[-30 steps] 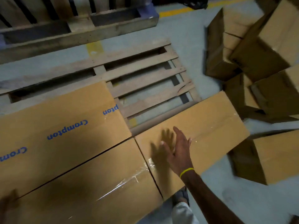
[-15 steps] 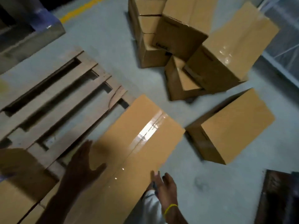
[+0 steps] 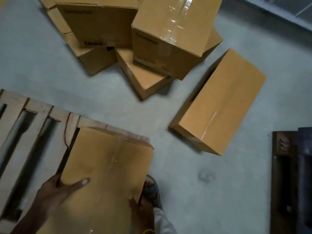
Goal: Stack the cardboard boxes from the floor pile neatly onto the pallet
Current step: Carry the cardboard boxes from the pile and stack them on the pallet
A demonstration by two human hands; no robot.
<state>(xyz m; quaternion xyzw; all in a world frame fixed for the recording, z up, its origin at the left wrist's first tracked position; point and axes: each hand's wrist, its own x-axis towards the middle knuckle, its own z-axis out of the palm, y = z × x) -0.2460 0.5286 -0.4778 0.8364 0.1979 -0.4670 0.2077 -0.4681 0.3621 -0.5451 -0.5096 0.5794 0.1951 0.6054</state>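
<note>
Concrete floor [image 3: 185, 183]; left hand [image 3: 50, 195] on box [image 3: 108, 162]

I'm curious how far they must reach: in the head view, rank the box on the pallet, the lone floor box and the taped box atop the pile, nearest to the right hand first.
1. box on the pallet: the right hand grips its near right edge.
2. lone floor box: up and to the right, lying apart.
3. taped box: farthest, at the top of the view.
</note>
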